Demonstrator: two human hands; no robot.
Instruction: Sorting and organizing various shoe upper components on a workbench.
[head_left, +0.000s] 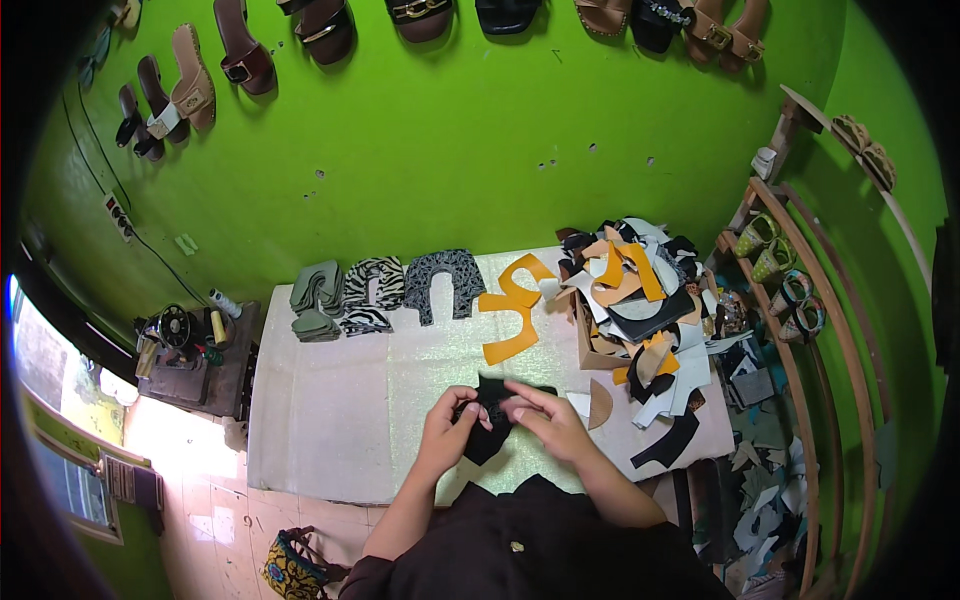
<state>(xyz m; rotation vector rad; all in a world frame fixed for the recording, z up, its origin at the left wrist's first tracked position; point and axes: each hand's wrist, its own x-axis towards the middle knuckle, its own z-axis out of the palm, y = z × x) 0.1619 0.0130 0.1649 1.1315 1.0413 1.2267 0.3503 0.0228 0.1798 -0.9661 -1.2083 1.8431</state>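
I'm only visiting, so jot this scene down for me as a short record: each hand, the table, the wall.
Left hand: fingers closed on a black piece
Right hand: at the black piece's right side; exact grip unclear
Table, back, left to right: green cut-outs, zebra-striped cut-outs, a grey-black patterned cut-out, yellow-orange cut-outs
Table, right: heaped offcuts, cardboard box
Wall: sandals above

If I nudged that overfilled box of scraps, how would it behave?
The top scraps would probably slide off, being heaped loosely above the box. They look like thin sheets, so each is likely light and fairly bendy.
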